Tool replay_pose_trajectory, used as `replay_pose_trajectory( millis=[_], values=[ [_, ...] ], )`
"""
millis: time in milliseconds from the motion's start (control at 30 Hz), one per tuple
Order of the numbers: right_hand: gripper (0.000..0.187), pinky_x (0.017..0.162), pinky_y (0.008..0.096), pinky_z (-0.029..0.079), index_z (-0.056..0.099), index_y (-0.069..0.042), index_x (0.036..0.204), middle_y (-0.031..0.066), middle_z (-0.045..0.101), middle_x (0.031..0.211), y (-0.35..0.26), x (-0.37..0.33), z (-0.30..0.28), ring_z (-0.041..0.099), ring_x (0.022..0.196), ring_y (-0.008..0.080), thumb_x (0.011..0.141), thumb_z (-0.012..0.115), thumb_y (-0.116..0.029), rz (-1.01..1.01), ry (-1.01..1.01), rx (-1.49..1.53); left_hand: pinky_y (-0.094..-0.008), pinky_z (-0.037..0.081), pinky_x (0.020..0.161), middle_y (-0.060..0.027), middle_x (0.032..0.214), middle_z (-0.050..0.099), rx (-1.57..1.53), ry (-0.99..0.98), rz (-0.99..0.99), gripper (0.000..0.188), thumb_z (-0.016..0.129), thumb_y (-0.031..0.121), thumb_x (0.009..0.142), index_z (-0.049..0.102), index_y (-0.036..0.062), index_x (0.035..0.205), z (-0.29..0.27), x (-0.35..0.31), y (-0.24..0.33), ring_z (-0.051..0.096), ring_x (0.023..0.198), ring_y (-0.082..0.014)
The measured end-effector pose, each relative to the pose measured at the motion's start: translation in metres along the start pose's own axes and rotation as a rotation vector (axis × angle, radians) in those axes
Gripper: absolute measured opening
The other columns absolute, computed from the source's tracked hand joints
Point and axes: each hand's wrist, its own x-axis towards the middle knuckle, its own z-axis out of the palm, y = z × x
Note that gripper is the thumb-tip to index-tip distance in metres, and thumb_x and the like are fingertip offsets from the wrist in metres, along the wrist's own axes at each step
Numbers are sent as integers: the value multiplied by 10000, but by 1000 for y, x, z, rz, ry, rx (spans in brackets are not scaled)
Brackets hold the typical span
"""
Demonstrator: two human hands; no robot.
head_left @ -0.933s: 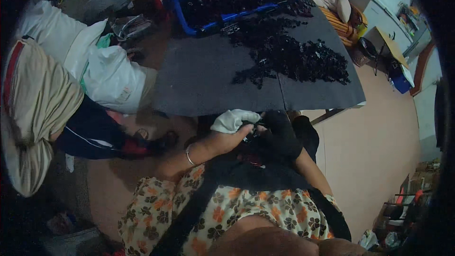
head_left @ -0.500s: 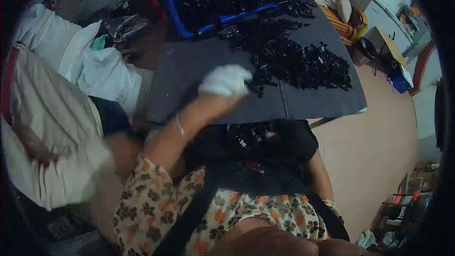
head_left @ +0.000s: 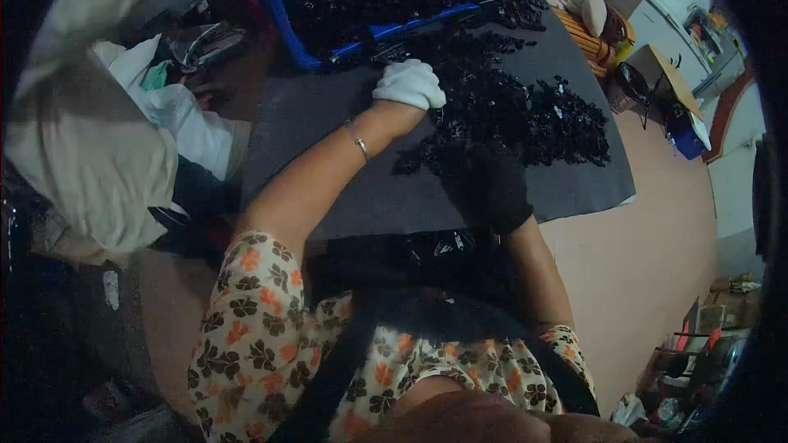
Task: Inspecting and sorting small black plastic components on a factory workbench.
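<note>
A heap of small black parts [head_left: 566,127], some with shiny glints, spreads over the dark grey tabletop [head_left: 320,184]. At the heap's left side is my left hand [head_left: 409,84] in a white glove, its fingers curled inward; whatever they hold is hidden. My right hand [head_left: 497,193], in a black glove, reaches over the heap's near edge. Its fingers blend into the black parts, so their pose cannot be made out. Past both hands, a blue bin [head_left: 308,59] contains many more of these black parts.
Over my lap, below the table edge, lie dark things with bright glints [head_left: 450,243]. White sacks [head_left: 193,127] and a large beige cloth [head_left: 98,156] are at the left. Slatted wooden furniture [head_left: 579,37] stands at the far right, with a wire basket [head_left: 630,86] nearer.
My left hand has moved farther away along the heap. My right hand has risen from my lap onto the table. Black parts now lie nearer the table's front, and the beige cloth has shifted.
</note>
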Motion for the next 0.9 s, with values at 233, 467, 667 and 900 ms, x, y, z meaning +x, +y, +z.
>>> replay_pose_trajectory(
  millis=[233, 467, 667, 900],
  values=[
    [266, 693, 319, 458, 611, -78, 944, 65, 597, 832, 55, -26, 38, 554, 737, 192, 810, 560, -301, 767, 80, 1634, -357, 520, 624, -139, 930, 590, -662, 319, -8, 170, 566, 133, 803, 588, 37, 941, -4, -50, -15, 626, 727, -267],
    [358, 747, 326, 459, 579, -48, 1000, 75, 594, 900, 10, 7, 9, 562, 813, 199, 850, 502, -365, 676, -70, 1300, -250, 537, 544, -134, 987, 557, -1805, -160, -344, 236, 480, 15, 854, 501, 0, 1088, -24, -63, -10, 629, 759, -190],
    [281, 682, 339, 475, 568, -62, 945, 114, 588, 865, 23, 35, 3, 589, 784, 250, 730, 668, -211, -153, 50, 345, -247, 540, 518, -116, 1032, 557, -2057, -412, -285, 226, 444, 58, 885, 532, 29, 1092, -7, -59, -22, 639, 727, -193],
    [283, 644, 354, 474, 558, -65, 876, 135, 572, 816, 21, 39, 12, 581, 739, 306, 666, 699, -193, -154, 32, 161, -265, 532, 522, -85, 984, 580, -1595, -152, -336, 255, 396, 92, 919, 526, 37, 1131, -30, -64, 1, 636, 718, -192]
  ],
)
